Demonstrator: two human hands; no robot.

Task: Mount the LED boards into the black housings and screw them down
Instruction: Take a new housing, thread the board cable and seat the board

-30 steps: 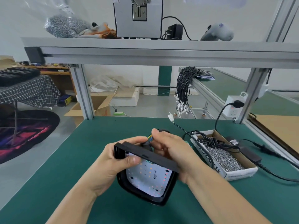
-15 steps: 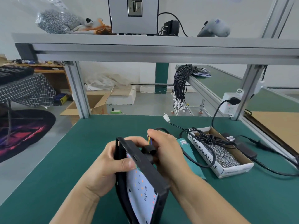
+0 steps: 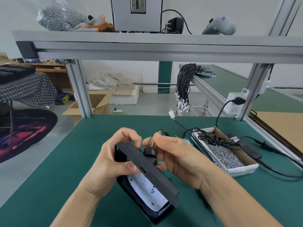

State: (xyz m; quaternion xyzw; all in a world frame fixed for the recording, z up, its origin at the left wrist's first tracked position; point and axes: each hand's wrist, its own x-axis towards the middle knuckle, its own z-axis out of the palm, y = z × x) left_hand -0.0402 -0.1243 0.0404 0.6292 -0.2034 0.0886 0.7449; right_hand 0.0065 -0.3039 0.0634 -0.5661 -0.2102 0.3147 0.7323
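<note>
Left hand (image 3: 113, 163) grips black housing (image 3: 147, 171) at centre frame, tilted above the green desk (image 3: 49, 177), thumb over its rim; white LED board (image 3: 147, 189) sits inside. Right hand (image 3: 177, 158) pinches the lead wires (image 3: 153, 142) at the rear gland. Judgement: feed slack through gently, keep board seated flat before fetching screws from box (image 3: 224, 154), right of centre.

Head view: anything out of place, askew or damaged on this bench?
Nothing looks damaged or spilled. The black housing is held tilted off the green table by the left hand, LED board inside, while the right hand pinches its wires. The screws stay in their cardboard box.
</note>
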